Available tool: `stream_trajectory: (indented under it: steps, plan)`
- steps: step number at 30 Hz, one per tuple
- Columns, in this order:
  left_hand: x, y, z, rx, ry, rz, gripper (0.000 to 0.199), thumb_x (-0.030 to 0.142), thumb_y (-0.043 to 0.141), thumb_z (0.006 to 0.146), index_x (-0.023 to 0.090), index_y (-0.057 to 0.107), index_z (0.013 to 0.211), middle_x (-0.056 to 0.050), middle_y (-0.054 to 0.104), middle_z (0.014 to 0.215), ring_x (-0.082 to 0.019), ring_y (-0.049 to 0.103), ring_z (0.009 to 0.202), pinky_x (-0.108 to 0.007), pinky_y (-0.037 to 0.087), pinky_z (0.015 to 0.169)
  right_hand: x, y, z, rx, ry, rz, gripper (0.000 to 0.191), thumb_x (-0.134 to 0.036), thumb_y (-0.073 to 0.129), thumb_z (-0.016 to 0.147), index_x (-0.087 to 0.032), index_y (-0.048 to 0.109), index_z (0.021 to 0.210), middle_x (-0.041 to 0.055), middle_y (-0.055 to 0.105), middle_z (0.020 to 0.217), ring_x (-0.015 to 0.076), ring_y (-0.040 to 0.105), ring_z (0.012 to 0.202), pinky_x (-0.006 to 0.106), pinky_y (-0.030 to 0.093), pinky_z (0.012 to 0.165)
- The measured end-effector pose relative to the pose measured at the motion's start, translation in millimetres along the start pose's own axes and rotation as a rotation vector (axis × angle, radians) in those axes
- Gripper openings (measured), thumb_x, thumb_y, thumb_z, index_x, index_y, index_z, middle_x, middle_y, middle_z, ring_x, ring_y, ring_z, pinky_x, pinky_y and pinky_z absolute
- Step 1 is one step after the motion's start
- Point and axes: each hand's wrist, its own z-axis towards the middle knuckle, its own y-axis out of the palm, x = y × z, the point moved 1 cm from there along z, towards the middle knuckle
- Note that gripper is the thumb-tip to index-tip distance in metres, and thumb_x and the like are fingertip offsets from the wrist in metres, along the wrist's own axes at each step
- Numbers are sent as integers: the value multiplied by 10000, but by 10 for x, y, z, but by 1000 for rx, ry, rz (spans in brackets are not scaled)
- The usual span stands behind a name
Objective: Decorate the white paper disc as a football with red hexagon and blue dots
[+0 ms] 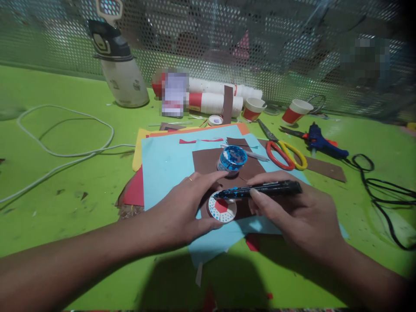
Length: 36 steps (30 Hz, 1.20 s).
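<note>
My left hand point(191, 203) grips the rim of a small round white disc point(229, 211) between thumb and fingers. Blue dots cover parts of the disc, thin lines divide it, and a red patch fills its middle. In my right hand point(299, 212) is a black marker point(276, 188), its blue-smeared tip at the disc's upper left edge. Just behind the disc stands a small open pot point(232, 160) smeared with blue paint. Under these lie brown paper point(208, 161) and light blue paper point(165, 173). My left fingertips are partly hidden behind the disc.
Scissors point(286, 154) with red and yellow handles and a blue glue gun point(325, 143) lie at right, its black cable point(373, 182) beyond. Paper cups point(296, 112), cup stacks point(216, 104) and a large bottle point(123, 78) stand behind. A white cord point(112, 130) loops at left.
</note>
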Motion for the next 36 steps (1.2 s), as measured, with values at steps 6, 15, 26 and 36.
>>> stream_trajectory:
  steps: [6,15,26,36]
  plan:
    - [9,-8,2,-14,-3,-5,757,236,699,798,275,296,1437,-79,560,1282,-281,515,1134,-465,441,957,9,31,8,7,6,12,72,-212,639,848,-237,633,915,-49,650,612,104,596,493,214,483,459]
    - [-2,-11,-7,-7,13,3,764,241,692,794,288,295,1445,-71,565,1272,-278,527,1122,-456,452,949,16,30,2,3,26,11,49,-232,632,859,-246,630,906,-48,644,602,113,605,494,223,495,471]
    - [7,-10,4,-7,20,18,759,244,701,798,272,294,1437,-63,576,1266,-271,524,1122,-440,451,949,-43,2,23,66,11,-31,46,-205,638,842,-249,627,836,-54,665,582,109,635,495,205,507,474]
    - [-9,-3,3,-12,19,16,772,257,710,795,291,295,1445,-74,565,1285,-287,509,1146,-464,436,967,-15,23,-7,63,37,-21,31,-228,644,837,-246,641,862,-43,651,597,118,605,487,220,491,458]
